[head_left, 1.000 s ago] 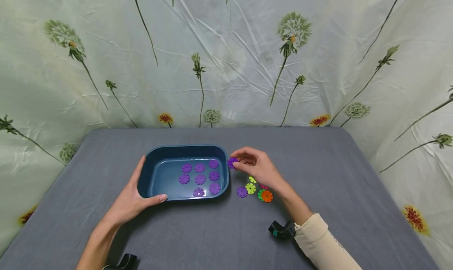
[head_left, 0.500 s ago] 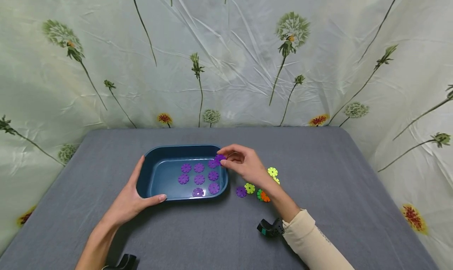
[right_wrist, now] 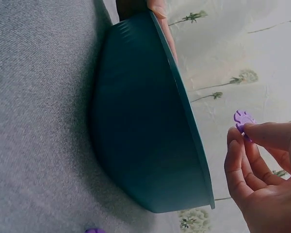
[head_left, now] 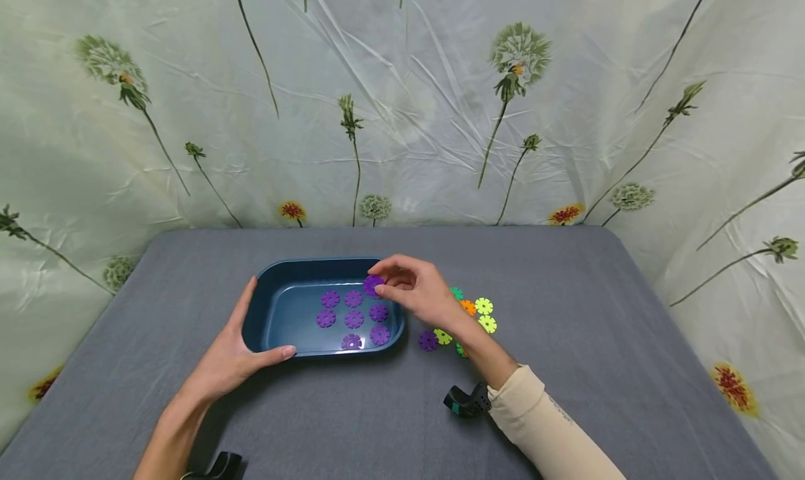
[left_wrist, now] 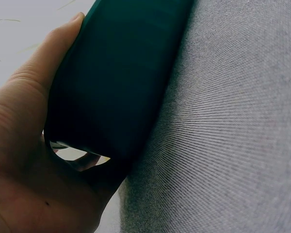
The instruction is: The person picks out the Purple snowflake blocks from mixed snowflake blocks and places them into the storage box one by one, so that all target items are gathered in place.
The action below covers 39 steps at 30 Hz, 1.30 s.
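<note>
A blue oblong basin (head_left: 286,270) stands on the grey cloth, with several purple notched discs (head_left: 354,319) lying flat inside, mostly in its right half. My left hand (head_left: 233,354) grips the basin's left end, thumb over the near rim and fingers along the far left side; the left wrist view shows the thumb against the outer wall (left_wrist: 116,82). Above the right part of the basin, my right hand (head_left: 418,291) pinches one purple notched disc (right_wrist: 243,119) between thumb and fingertips. That held disc is clear of the rim in the right wrist view.
Right of the basin, partly under my right forearm, lie several loose discs: a purple one (head_left: 428,340), yellow ones (head_left: 484,306), an orange one (head_left: 468,307) and green ones (head_left: 456,293). A flowered curtain (head_left: 428,117) hangs behind the table.
My right hand has moved left with the pinched purple disc, from beside the basin's right rim to over its inside. The left hand keeps its hold on the basin.
</note>
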Available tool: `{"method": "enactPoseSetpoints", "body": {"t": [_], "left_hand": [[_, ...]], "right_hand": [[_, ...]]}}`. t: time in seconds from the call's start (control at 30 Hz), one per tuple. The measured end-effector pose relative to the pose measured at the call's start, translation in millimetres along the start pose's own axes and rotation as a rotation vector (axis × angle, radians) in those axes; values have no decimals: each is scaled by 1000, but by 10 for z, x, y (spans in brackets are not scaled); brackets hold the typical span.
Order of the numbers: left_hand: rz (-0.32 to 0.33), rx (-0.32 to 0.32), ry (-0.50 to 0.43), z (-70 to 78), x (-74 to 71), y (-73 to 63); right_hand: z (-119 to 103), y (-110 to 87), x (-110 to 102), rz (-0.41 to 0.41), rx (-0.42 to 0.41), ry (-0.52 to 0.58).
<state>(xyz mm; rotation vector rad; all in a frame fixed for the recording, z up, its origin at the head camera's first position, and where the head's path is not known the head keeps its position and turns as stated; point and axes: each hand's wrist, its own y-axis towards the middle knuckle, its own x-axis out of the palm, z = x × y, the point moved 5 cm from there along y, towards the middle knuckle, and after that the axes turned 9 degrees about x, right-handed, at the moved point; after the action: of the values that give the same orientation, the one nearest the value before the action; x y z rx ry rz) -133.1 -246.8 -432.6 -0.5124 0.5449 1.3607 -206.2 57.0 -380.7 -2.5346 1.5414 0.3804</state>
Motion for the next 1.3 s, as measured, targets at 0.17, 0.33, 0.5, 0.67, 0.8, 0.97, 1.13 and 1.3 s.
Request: {"method": "enactPoseSetpoints", "body": {"t": [0.17, 0.33, 0.5, 0.67, 0.8, 0.97, 1.13, 1.3], "left_hand": [[-3, 0, -4, -9, 6, -5], [-7, -1, -2, -22, 4, -37], [-14, 9, -7, -37, 5, -66], [-6, 8, -6, -29, -12, -37], [-7, 4, 5, -11, -14, -3], [-7, 1, -1, -8, -2, 10], [-10, -7, -17, -12, -3, 0], [-10, -10, -16, 0, 6, 5]], "right_hand": [[-4, 51, 47, -8, 23, -9], [-6, 85, 136, -27, 18, 5], [14, 98, 244, -61, 26, 3], [-17, 139, 288, -72, 21, -6], [-25, 168, 304, -90, 30, -35], [-9, 207, 356, -114, 53, -71], [-7, 255, 429, -136, 69, -104], [-6, 277, 468, -144, 93, -97]]}}
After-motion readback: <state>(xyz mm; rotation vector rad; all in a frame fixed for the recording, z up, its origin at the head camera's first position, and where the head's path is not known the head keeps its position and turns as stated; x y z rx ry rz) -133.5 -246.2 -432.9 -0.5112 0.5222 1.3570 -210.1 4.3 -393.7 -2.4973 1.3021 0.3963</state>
